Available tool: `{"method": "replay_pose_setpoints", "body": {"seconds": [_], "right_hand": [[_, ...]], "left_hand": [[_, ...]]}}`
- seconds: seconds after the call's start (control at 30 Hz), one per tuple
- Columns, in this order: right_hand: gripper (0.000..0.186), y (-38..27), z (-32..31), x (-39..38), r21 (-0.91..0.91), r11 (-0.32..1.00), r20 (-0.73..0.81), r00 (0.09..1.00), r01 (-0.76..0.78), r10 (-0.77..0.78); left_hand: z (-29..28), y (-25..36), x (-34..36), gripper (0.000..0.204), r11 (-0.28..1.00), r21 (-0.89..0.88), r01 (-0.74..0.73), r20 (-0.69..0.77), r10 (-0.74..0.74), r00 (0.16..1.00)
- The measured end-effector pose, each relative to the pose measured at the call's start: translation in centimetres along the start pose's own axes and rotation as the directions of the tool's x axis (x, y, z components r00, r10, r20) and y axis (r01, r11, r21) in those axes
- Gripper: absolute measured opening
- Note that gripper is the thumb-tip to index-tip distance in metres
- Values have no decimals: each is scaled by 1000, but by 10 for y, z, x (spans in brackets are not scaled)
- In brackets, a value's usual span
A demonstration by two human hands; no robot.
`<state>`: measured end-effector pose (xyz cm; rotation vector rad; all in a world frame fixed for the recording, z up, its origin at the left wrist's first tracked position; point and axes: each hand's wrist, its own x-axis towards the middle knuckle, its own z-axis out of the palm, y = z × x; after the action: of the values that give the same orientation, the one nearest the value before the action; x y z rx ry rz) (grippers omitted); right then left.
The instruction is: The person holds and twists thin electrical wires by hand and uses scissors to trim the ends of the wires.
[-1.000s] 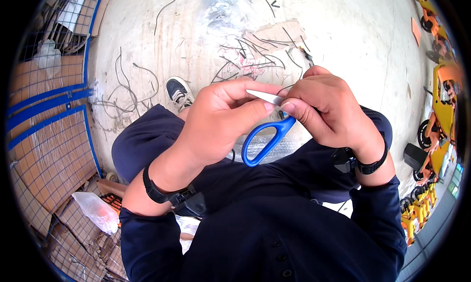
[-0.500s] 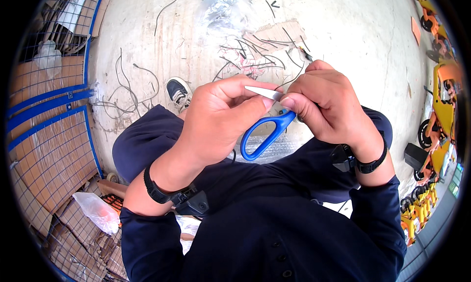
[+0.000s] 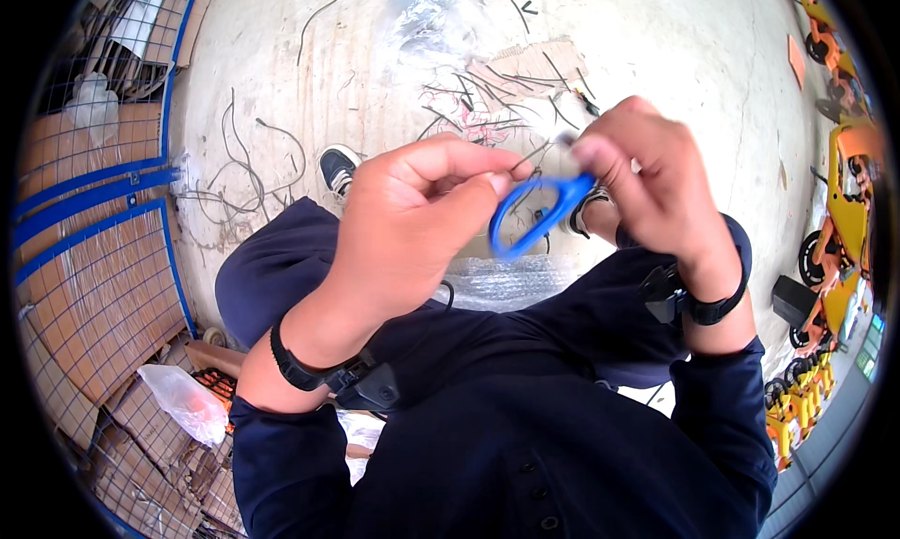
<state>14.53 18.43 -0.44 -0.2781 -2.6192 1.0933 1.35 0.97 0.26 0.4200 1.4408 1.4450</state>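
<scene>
My left hand (image 3: 408, 230) pinches a thin dark wire (image 3: 531, 158) between thumb and fingertips, in the middle of the view above my lap. My right hand (image 3: 661, 187) is closed on blue-handled scissors (image 3: 507, 244); their loop hangs between my hands, just right of the left fingertips. The scissors and right fingertips are smeared by motion, so the blade is hard to make out. The wire runs from my left fingers up toward my right hand.
On the floor ahead lie cardboard (image 3: 520, 61), crumpled plastic (image 3: 422, 28) and several wire offcuts. A blue mesh cage (image 3: 164, 248) holding cardboard stands at the left, with a plastic bag (image 3: 183, 403) beside me. Yellow wheeled machines (image 3: 834, 183) line the right edge.
My right hand has moved up and to the right with the scissors, lifting the blade away from my left fingertips. The handle has risen; my left hand has shifted slightly.
</scene>
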Motion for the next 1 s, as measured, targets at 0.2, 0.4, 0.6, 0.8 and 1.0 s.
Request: {"method": "replay_pose_setpoints", "body": {"seconds": [0.2, 0.4, 0.6, 0.8, 1.0], "right_hand": [[17, -1, -9, 0, 55, 998, 20, 1000, 20, -21], [14, -11, 8, 0, 78, 982, 61, 982, 172, -177], [14, -10, 6, -1, 60, 981, 83, 979, 184, -189], [14, -10, 8, -2, 61, 979, 61, 978, 194, -198], [15, -10, 8, -2, 46, 984, 60, 983, 170, -173]], "left_hand": [[-2, 1, -2, 19, 995, -89, 47, 0, -47, 999], [-2, 3, -2, 21, 995, -74, 74, 52, -71, 996], [-2, -3, -2, 23, 991, -112, 71, 94, -61, 994], [0, -3, -2, 23, 994, -84, 63, 98, -55, 994], [-2, -1, -1, 22, 997, -63, 55, 103, -48, 993]]}}
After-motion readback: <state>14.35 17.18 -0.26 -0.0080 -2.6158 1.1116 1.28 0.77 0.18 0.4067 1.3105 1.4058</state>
